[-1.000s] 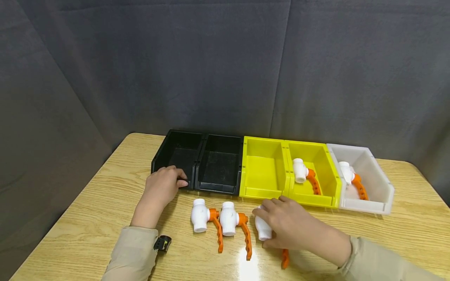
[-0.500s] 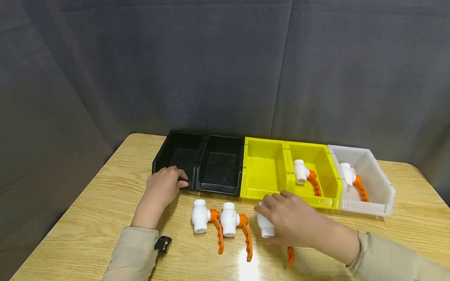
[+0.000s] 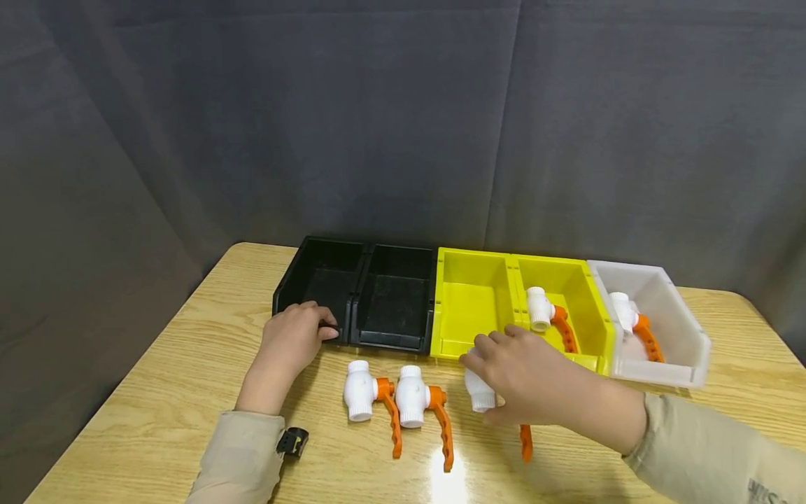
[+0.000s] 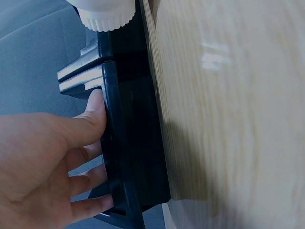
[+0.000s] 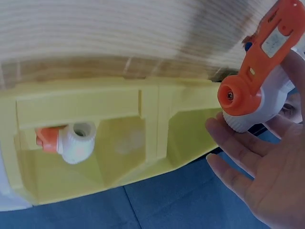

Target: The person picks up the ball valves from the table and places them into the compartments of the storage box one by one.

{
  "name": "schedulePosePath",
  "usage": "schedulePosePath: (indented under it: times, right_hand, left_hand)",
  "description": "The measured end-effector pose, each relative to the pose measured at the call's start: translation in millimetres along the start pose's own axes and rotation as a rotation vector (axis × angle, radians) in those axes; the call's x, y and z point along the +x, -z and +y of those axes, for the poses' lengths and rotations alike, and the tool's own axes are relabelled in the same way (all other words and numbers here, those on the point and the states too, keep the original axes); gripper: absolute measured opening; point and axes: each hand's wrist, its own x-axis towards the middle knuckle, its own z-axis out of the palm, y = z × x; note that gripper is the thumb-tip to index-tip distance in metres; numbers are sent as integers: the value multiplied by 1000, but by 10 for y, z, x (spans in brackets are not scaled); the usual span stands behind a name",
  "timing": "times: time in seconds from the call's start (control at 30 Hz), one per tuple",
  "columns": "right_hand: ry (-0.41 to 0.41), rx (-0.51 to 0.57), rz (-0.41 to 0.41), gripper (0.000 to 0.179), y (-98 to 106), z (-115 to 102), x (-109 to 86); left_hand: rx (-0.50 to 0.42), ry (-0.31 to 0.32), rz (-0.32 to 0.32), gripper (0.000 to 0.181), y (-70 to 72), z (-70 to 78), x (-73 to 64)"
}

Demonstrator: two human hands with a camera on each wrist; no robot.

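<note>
My right hand [image 3: 529, 378] grips a white ball valve [image 3: 481, 393] by its body, in front of the yellow bins. Its orange lever [image 5: 271, 45] shows fully in the right wrist view; the hand hides much of the valve in the head view. My left hand [image 3: 292, 346] rests with its fingertips on the front rim of the leftmost black bin [image 4: 128, 143]. Two more ball valves, one on the left [image 3: 360, 393] and one beside it [image 3: 412, 397], lie on the table between my hands, levers toward me.
Further right in the row stand another black bin [image 3: 395, 339], a left yellow bin [image 3: 475, 346], a right yellow bin [image 3: 582, 271] and a whitish bin [image 3: 689, 329]. The right yellow bin and the whitish one each contain a valve. A grey curtain [image 3: 378, 126] hangs behind the table [image 3: 157, 392].
My right hand has moved the gripped valve up and away from me, nearer the yellow bins. The left hand stays at the black bin's rim.
</note>
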Motion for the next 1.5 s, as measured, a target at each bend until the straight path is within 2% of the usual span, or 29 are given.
schedulePosePath:
  times: [0.4,0.53,0.63,0.8,0.97,1.27,1.5]
  right_hand:
    - [-19,6,-86,56,123,124,93]
    - [-31,69,-109,53,147,176,131]
    - [-50,119,-159,52,166,209,174]
    - [-105,169,-230,55,182,278,260]
    - [-151,200,-243,56,157,368,328]
    - [-255,263,-339,61,65,527,461]
    - [-335,328,-375,60,8,663,524]
  left_hand:
    - [-1,9,-5,20,-5,-14,-3]
    - [3,17,-12,20,-5,-16,-6]
    - [1,18,-14,20,-11,-16,-7]
    - [-4,15,-8,20,-21,-18,-2]
    - [-5,11,-8,20,-24,-19,7]
    - [-1,9,-9,20,-18,-19,8]
    - [-8,11,-10,19,-9,-22,16]
